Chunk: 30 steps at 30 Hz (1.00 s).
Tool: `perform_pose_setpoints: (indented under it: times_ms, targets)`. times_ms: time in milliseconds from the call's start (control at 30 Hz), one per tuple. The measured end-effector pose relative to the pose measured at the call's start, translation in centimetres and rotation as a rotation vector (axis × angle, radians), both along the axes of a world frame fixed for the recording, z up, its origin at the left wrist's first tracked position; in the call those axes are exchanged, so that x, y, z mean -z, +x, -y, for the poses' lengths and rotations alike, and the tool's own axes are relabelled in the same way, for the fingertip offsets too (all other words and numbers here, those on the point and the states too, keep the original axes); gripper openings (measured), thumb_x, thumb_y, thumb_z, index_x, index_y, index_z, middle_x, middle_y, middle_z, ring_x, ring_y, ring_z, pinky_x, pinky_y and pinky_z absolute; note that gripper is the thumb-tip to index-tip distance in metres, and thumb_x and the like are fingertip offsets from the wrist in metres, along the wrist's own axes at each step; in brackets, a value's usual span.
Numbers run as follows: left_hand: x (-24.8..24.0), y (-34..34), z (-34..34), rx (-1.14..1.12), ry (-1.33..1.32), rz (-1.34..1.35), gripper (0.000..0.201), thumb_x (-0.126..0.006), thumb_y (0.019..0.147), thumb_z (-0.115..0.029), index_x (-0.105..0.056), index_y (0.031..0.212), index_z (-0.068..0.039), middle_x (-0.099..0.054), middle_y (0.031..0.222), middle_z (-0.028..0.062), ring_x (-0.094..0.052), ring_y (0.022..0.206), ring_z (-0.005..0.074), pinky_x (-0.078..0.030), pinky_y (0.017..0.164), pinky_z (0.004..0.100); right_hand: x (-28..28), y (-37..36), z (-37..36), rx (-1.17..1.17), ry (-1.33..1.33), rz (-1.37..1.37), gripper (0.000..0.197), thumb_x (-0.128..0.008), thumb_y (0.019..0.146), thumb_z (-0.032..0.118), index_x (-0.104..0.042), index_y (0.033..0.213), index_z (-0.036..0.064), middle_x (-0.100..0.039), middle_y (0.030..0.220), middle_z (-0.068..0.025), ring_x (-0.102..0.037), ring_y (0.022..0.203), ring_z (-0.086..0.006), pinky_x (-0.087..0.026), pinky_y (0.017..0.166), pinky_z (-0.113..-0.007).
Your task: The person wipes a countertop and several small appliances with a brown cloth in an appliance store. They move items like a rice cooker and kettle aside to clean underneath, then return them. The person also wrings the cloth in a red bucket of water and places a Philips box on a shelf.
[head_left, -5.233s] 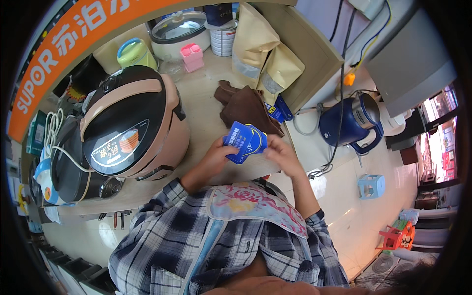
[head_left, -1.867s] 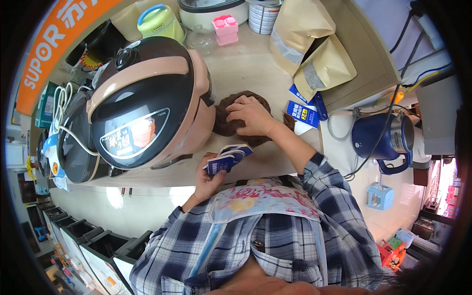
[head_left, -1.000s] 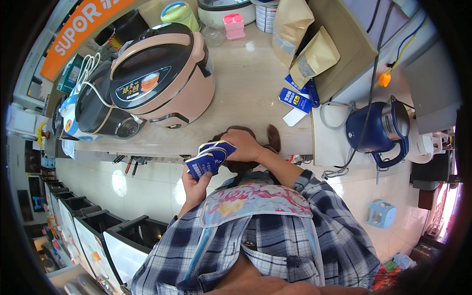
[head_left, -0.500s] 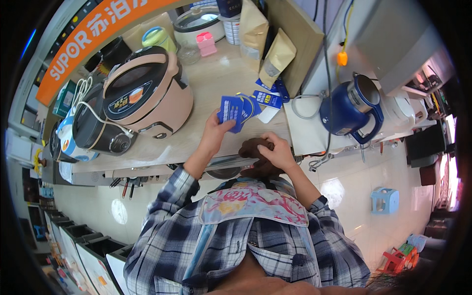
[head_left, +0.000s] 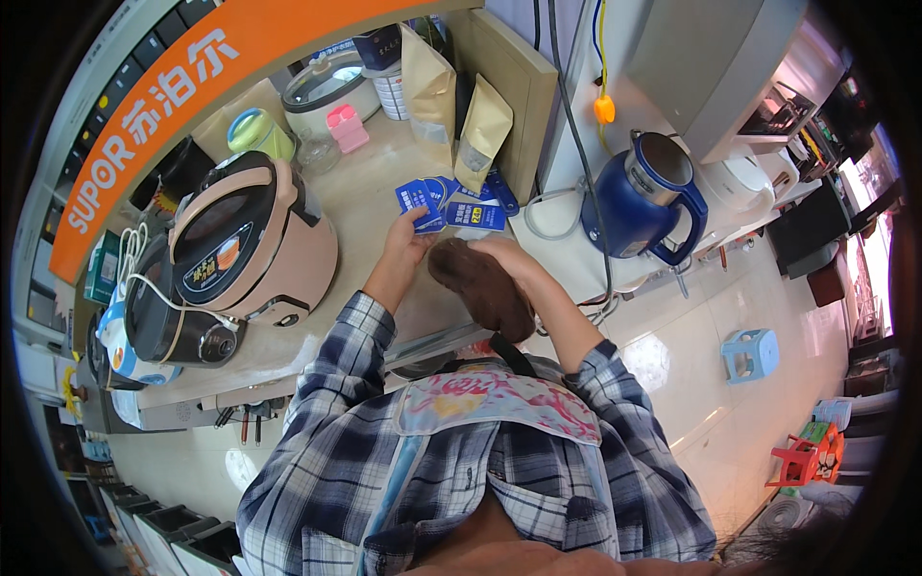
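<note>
My left hand (head_left: 407, 234) pinches the near edge of several blue printed cards (head_left: 417, 196), low at the counter top beside more flat items. A blue card with a yellow patch (head_left: 474, 217) lies just right of them. My right hand (head_left: 501, 257) grips a dark brown cloth (head_left: 483, 290), which hangs bunched between my hands and the counter's front edge. Its thumb and part of its fingers are covered by the cloth. To the left of my left hand stands a pink rice cooker (head_left: 279, 259) with a dark lid.
A blue electric kettle (head_left: 624, 206) stands at the right, with a dark cable (head_left: 597, 216) hanging in front of it. Behind the cards are upright paper pouches (head_left: 483, 134) and a pink plastic holder (head_left: 347, 129). A darker cooker (head_left: 178, 322) sits farther left; a blue stool (head_left: 750, 356) stands on the floor.
My left hand has lowered the blue cards toward the other cards on the counter. My right hand has raised the brown cloth up and inward, closer to the left hand. The view has shifted.
</note>
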<state>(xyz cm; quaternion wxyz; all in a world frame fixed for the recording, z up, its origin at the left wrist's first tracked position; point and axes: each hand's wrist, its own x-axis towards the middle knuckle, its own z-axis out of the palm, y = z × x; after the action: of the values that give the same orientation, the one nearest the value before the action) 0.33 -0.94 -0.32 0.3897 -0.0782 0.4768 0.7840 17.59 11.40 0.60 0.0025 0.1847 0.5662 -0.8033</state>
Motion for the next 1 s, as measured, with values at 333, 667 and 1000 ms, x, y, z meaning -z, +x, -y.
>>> perform_pose_setpoints:
  times_ms: [333,667,1000]
  targets:
    - [-0.1,-0.4,0.8,0.165,-0.087,0.085,0.023,-0.066,0.087,-0.021,-0.065,0.102,-0.004,-0.07,0.095,0.0121,-0.067,0.083,0.0281,-0.054,0.079,0.041,1.6,-3.1,0.2,-0.04,0.167,-0.072,0.043,-0.067,0.085,0.03,-0.064,0.112,-0.0043,-0.068,0.104,-0.0126,-0.062,0.1,-0.0209,-0.049,0.083,-0.032]
    - [-0.1,0.3,-0.6,0.349,-0.253,-0.023,0.015,-0.065,0.084,-0.011,-0.067,0.096,-0.002,-0.07,0.089,0.0111,-0.068,0.076,0.0249,-0.055,0.071,0.0385,-0.4,-0.6,2.9,-0.015,0.551,-0.039,0.042,-0.067,0.084,0.029,-0.063,0.109,-0.0044,-0.068,0.1,-0.015,-0.064,0.093,-0.0215,-0.049,0.083,-0.033]
    - [0.1,-0.4,-4.6,0.283,-0.24,-0.231,0.018,-0.063,0.081,-0.001,-0.064,0.097,0.006,-0.068,0.087,0.0151,-0.067,0.071,0.0263,-0.055,0.061,0.0372,0.5,-0.6,2.7,0.05,0.483,-0.089,0.037,-0.065,0.086,0.025,-0.063,0.109,-0.0046,-0.068,0.099,-0.0133,-0.063,0.091,-0.0195,-0.049,0.082,-0.032]
